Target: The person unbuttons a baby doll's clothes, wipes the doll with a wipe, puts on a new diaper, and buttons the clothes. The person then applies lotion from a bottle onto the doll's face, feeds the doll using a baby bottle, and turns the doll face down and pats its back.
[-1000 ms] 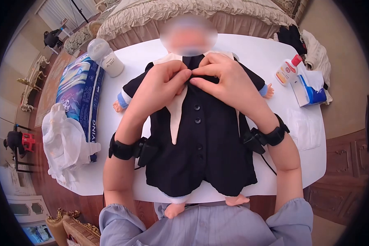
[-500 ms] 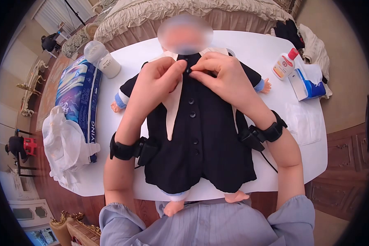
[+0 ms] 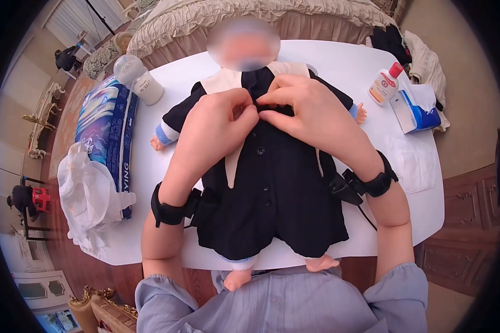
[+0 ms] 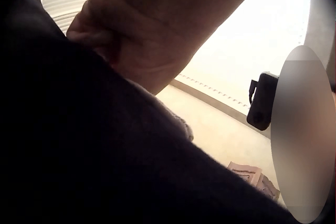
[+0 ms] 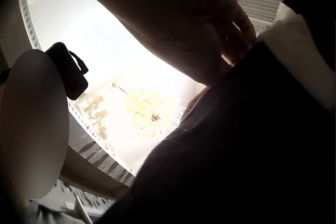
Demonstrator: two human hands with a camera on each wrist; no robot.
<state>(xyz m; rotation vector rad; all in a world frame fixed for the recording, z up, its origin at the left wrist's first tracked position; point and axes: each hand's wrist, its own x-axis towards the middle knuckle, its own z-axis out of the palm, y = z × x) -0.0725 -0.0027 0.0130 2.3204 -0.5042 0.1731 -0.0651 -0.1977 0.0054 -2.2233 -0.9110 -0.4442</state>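
A doll lies on its back on a white table, wearing a black buttoned garment [image 3: 272, 183] with a cream collar [image 3: 225, 81]. At the upper chest, my left hand [image 3: 219, 119] pinches the front edge of the cloth between thumb and fingers. Close beside it, my right hand [image 3: 311, 108] pinches the cloth too, its fingertips almost meeting the left ones. The pinched spot is mostly hidden by the fingers. Buttons show below the hands. In the right wrist view, the right hand [image 5: 210, 35] is dark against the black cloth [image 5: 236, 129].
On the white table [image 3: 200, 252], a blue package [image 3: 106, 125], a bottle [image 3: 141, 80] and crumpled white cloth [image 3: 89, 188] lie left. At right are a red-capped bottle [image 3: 384, 84], a tissue pack [image 3: 422, 114] and a folded white sheet [image 3: 411, 166]. A bed [image 3: 316, 25] stands behind.
Both hands came up slightly, parting enough to show a dark button between them, then moved back down the chest and closer together. More of the collar shows, and the upper garment button is covered.
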